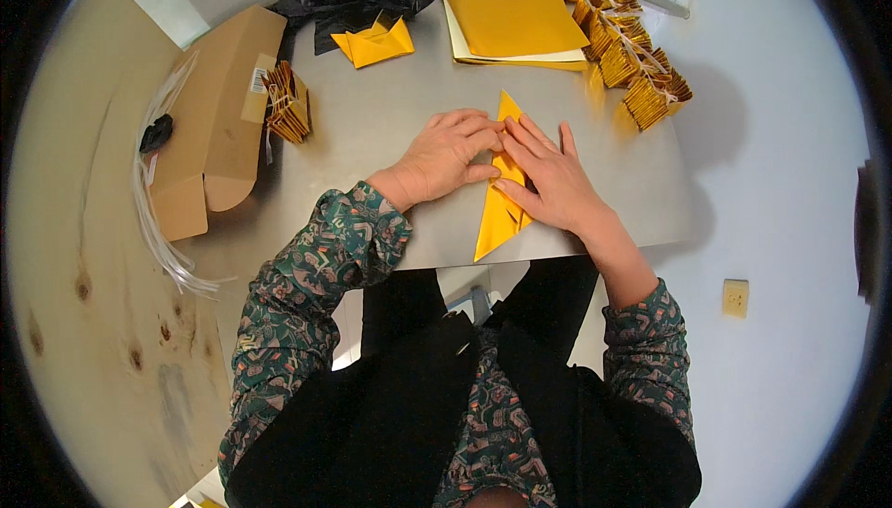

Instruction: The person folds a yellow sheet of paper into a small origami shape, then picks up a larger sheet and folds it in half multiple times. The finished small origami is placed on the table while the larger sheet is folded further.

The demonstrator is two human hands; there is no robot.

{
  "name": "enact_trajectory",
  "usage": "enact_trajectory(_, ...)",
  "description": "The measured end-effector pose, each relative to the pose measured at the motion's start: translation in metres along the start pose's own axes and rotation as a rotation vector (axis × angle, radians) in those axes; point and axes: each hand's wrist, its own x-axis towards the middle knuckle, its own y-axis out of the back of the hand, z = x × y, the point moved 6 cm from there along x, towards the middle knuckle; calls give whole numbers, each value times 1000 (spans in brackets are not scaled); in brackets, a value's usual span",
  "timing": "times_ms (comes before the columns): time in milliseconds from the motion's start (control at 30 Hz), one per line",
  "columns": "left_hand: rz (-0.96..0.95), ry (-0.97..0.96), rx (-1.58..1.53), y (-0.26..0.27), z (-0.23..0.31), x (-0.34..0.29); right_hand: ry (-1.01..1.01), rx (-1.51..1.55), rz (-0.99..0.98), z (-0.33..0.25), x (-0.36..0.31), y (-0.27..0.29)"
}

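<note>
A sheet of gold paper (492,229), folded into a long narrow triangle, lies on the grey table (372,109) near its front edge. My left hand (451,155) is at the sheet's left edge, its fingers curled and its thumb and fingertips closed on that edge. Across the middle of the paper my right hand (553,178) lies flat, fingers stretched, pressing it down. Both hands hide part of the folds. Further back, a finished-looking folded gold paper piece (374,44) stands by itself.
A stack of gold sheets (516,16) lies at the back. Tied bundles of folded gold paper (636,62) line the back right; another bundle (289,104) sits at left. Beside it are a cardboard box (218,118), white strings (149,192) and a black plastic bag (362,2).
</note>
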Motion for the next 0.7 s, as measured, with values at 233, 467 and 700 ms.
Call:
enact_trajectory(233,-41,41,28,3,1,2,-43,-127,2,-13,-16,0)
enact_trajectory(467,-19,17,-10,4,1,2,-21,-82,-52,-35,-58,8)
enact_trajectory(700,-17,-5,7,6,0,2,16,-3,-46,-62,-101,18)
